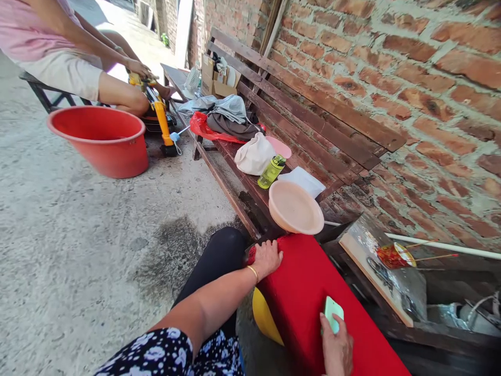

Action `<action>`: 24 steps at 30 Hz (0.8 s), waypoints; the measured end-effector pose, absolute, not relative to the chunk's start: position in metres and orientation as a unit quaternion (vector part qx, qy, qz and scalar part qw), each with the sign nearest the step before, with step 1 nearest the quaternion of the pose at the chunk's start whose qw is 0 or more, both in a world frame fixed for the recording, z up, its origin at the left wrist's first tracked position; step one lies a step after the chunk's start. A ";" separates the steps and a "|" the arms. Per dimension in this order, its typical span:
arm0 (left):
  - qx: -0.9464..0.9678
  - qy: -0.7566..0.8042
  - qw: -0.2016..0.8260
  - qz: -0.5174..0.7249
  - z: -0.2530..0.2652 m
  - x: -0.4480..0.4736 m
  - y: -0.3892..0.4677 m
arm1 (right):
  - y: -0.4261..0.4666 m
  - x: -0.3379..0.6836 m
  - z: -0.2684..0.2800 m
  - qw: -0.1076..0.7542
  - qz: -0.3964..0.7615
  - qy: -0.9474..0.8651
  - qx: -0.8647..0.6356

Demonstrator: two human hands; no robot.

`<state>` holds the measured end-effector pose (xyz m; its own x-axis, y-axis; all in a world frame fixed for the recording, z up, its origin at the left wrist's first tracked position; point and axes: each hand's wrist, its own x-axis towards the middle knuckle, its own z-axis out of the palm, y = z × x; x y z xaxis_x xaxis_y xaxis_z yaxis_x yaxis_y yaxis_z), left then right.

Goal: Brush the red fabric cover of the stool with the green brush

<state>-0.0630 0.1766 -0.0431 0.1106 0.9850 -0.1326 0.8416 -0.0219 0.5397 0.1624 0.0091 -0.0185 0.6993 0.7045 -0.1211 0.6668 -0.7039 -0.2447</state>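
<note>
A red cloth (309, 292) is spread over a long, narrow surface in front of me. My left hand (267, 259), with a gold bangle at the wrist, presses on the cloth's far left edge, its fingers bent and closed on the fabric. Lower down, my right hand (337, 347) grips a pale green rounded block (333, 314) that looks like a scrub brush. It is held against the cloth, and its underside is hidden. Just beyond the cloth's far end sits a pale pink basin (296, 207).
A wooden bench (313, 122) along the brick wall bears a green bottle (272, 171), a white bag (255, 154) and folded clothes. At left, a seated person (74, 57) is by a red tub (97, 151). On the right, a board (376, 271) holds a cup with sticks.
</note>
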 end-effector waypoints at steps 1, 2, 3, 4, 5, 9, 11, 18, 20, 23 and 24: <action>0.702 0.650 0.254 0.138 -0.043 -0.063 0.177 | 0.011 0.151 -0.018 0.095 0.099 -0.382 -0.914; 0.704 0.650 0.254 0.135 -0.043 -0.064 0.177 | 0.015 0.137 -0.018 0.105 0.099 -0.401 -0.905; 0.705 0.649 0.253 0.133 -0.043 -0.064 0.177 | 0.020 0.121 -0.019 0.120 0.102 -0.427 -0.891; 0.705 0.649 0.253 0.132 -0.043 -0.064 0.177 | 0.025 0.107 -0.021 0.137 0.104 -0.456 -0.873; 0.704 0.650 0.251 0.135 -0.043 -0.063 0.177 | 0.029 0.095 -0.023 0.151 0.105 -0.484 -0.855; 0.699 0.654 0.251 0.146 -0.045 -0.062 0.177 | 0.027 0.094 -0.026 0.157 0.111 -0.505 -0.841; 0.698 0.653 0.253 0.146 -0.045 -0.062 0.178 | 0.017 0.113 -0.024 0.135 0.116 -0.467 -0.866; 0.695 0.655 0.257 0.143 -0.043 -0.062 0.177 | 0.011 0.104 -0.019 0.135 0.105 -0.451 -0.876; 0.697 0.657 0.253 0.141 -0.042 -0.063 0.176 | 0.023 0.080 -0.021 0.170 0.119 -0.508 -0.836; 0.700 0.656 0.246 0.141 -0.040 -0.063 0.174 | 0.037 0.063 -0.025 0.183 0.140 -0.577 -0.784; 0.700 0.656 0.247 0.140 -0.039 -0.064 0.174 | 0.038 0.065 -0.026 0.180 0.150 -0.581 -0.779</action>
